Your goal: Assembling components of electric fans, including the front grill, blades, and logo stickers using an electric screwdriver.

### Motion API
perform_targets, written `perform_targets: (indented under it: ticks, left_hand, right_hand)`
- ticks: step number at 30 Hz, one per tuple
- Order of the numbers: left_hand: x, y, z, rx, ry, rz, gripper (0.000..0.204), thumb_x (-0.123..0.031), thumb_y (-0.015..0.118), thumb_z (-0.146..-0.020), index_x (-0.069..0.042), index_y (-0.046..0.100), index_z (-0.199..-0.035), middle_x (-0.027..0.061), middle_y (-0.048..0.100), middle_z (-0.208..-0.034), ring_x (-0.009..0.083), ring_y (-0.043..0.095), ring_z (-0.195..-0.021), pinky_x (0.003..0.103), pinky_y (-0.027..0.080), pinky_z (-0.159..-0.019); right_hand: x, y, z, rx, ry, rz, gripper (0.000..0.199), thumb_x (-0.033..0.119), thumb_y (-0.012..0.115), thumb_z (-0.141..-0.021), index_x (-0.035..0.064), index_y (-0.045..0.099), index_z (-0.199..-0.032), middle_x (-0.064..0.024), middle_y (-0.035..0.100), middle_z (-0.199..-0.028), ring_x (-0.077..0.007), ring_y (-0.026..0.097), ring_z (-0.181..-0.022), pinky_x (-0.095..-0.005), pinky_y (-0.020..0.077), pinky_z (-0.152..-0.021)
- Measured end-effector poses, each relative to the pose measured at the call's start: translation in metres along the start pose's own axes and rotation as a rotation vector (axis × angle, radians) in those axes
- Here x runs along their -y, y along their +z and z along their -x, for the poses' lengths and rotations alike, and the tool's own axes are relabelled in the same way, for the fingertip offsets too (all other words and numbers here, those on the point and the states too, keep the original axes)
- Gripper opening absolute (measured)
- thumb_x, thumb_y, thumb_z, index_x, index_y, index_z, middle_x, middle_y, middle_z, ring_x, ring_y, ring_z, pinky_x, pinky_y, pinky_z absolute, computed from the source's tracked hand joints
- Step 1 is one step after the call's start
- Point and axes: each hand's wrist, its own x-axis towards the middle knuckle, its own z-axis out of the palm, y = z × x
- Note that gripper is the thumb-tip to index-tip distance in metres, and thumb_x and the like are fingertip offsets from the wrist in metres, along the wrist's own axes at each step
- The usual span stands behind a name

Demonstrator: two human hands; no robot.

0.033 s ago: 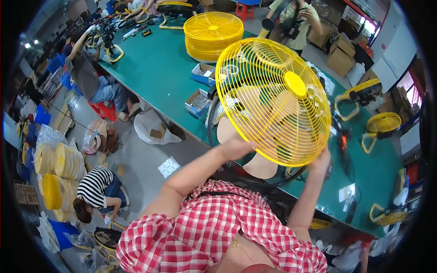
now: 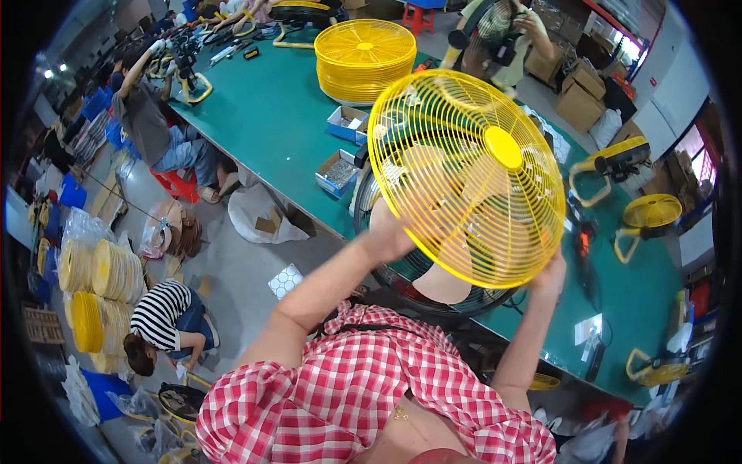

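A round yellow fan grille is held tilted above a fan with beige blades and a black wire rear guard. My right hand is closed on the grille's lower right rim. My left hand is at its lower left rim, blurred, with the fingers hidden behind the bars. Through the bars parts of the blades show. Left of the fan are a blue box of small metal parts and another small box.
A stack of yellow grilles stands farther back on the green table. A co-worker handles a fan across the table; another sits at left. Finished fans stand at right. A person bends over on the floor.
My left hand has shifted up and left along the grille's rim. The grille has moved very slightly down and right, with my right hand still at its rim.
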Motion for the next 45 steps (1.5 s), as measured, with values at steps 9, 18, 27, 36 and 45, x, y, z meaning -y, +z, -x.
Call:
perform_targets:
  ticks: [9,18,27,36,45]
  left_hand:
    - [-0.018,-0.048,0.003,-0.011,-0.175,0.704,0.063,-0.025,0.052,-0.087,-0.022,0.019,-0.141,0.0219,0.031,-0.138,0.0464,0.041,-0.116,0.052,0.038,-0.094]
    - [-0.006,0.018,0.015,0.02,0.047,0.871,0.07,0.0,0.052,-0.085,-0.025,0.017,-0.141,0.0178,0.034,-0.136,0.04,0.044,-0.116,0.048,0.04,-0.095]
    - [0.019,0.015,0.033,-0.041,0.144,-0.614,0.067,-0.024,0.054,-0.087,-0.017,0.015,-0.141,0.0113,0.035,-0.137,0.0299,0.039,-0.123,0.048,0.034,-0.099]
    - [0.008,-0.046,0.0,-0.812,0.0,0.187,0.041,-0.015,0.062,-0.084,0.0,0.044,-0.117,0.0079,0.057,-0.102,0.0125,0.057,-0.087,0.027,0.05,-0.074]
    - [0.056,-0.043,0.031,-0.851,-0.048,-0.288,0.053,-0.017,0.07,-0.076,0.001,0.04,-0.116,0.0101,0.051,-0.106,0.0158,0.05,-0.096,0.029,0.042,-0.084]
  right_hand:
    - [0.065,-0.016,-0.079,0.113,0.042,0.356,0.037,0.031,0.036,-0.095,0.0025,0.051,-0.113,-0.014,0.062,-0.099,-0.0254,0.064,-0.075,-0.0373,0.0553,-0.057]
    - [0.019,-0.005,-0.012,0.147,-0.03,0.28,0.051,0.042,0.036,-0.093,0.0052,0.034,-0.129,-0.0139,0.045,-0.122,-0.0269,0.047,-0.111,-0.0418,0.0392,-0.095]
    - [-0.001,0.005,-0.019,0.077,0.002,0.168,0.037,0.03,0.038,-0.094,0.0027,0.051,-0.116,-0.0117,0.058,-0.111,-0.0236,0.058,-0.098,-0.0373,0.049,-0.085]
    - [0.032,-0.001,-0.062,0.092,-0.312,0.687,0.041,0.038,0.05,-0.09,0.0,0.058,-0.103,-0.0029,0.062,-0.083,-0.0086,0.057,-0.063,-0.0226,0.0475,-0.055]
    - [0.013,-0.043,-0.099,-0.042,-0.321,1.2,0.067,0.047,0.066,-0.076,-0.0096,0.049,-0.108,-0.011,0.056,-0.095,-0.0143,0.054,-0.081,-0.0252,0.0432,-0.071]
